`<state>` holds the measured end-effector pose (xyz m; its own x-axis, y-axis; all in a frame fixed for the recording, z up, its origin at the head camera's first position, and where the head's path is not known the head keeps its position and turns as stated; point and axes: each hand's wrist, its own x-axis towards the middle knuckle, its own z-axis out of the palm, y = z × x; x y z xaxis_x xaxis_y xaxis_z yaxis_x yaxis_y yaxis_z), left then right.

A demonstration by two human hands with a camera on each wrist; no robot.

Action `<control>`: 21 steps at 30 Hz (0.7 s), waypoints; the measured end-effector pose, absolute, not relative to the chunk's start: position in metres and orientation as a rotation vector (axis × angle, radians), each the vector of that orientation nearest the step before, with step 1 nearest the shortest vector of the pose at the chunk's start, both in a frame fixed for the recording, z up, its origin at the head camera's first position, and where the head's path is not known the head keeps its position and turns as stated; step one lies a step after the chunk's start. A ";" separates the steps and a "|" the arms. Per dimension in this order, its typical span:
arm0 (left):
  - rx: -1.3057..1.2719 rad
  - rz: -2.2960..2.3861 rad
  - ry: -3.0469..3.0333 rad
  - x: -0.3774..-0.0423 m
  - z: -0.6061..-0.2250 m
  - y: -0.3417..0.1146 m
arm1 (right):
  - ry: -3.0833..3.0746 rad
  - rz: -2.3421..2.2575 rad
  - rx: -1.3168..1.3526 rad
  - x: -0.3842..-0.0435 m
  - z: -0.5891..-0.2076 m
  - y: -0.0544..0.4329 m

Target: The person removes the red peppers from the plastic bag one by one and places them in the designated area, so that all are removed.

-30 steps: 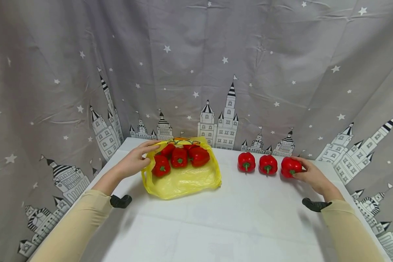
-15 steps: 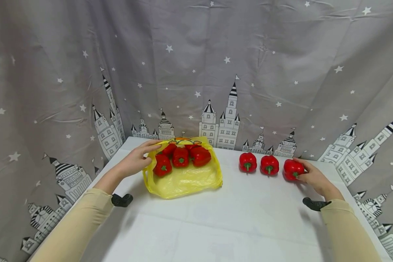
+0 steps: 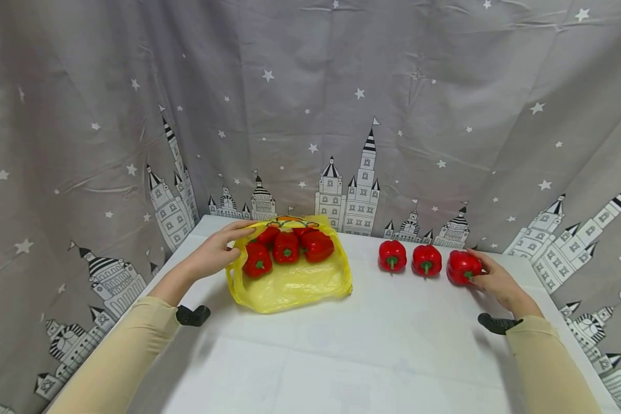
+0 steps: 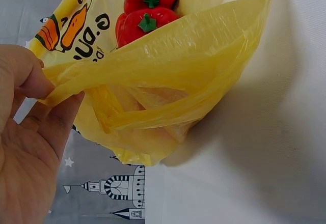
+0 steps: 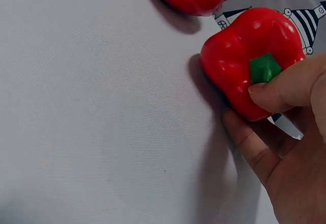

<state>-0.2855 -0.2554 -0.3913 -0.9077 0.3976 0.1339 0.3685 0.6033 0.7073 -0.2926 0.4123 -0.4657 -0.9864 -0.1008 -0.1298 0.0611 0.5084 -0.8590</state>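
Observation:
My left hand [image 3: 214, 253] pinches the edge of a yellow plastic bag [image 3: 295, 287] between thumb and fingers, holding its mouth apart, as the left wrist view shows. Several red bell peppers [image 3: 286, 247] lie inside the bag. On the right, my right hand [image 3: 498, 283] grips a red bell pepper [image 5: 239, 51], thumb beside its green stem and fingers at its side. That pepper is at the right end of a row on the table. To its left sit a middle bell pepper [image 3: 426, 260] and a left bell pepper [image 3: 392, 256], stems toward me.
A white cloth covers the table [image 3: 341, 356]. Behind it and along both sides hangs a grey curtain [image 3: 290, 86] printed with castles and stars. The bag lies at the back left of the table.
Between the earlier frames, the rightmost bell pepper turned slightly and shifted a little right in my right hand. My left hand keeps its hold on the bag. The head view shifted slightly.

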 end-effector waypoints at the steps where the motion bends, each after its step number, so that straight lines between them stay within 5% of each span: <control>1: 0.665 1.212 2.779 -0.286 -0.391 -0.255 | 2.585 -1.479 -0.025 -0.293 -0.466 0.413; 21: 0.681 1.187 2.797 -0.285 -0.391 -0.256 | 2.613 -1.420 0.053 -0.286 -0.465 0.415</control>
<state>-0.2851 -0.2556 -0.3913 -0.9040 0.4035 0.1417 0.3822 0.6137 0.6909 -0.2862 0.4151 -0.4650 -0.9855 -0.0484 -0.1628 0.1102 0.5468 -0.8300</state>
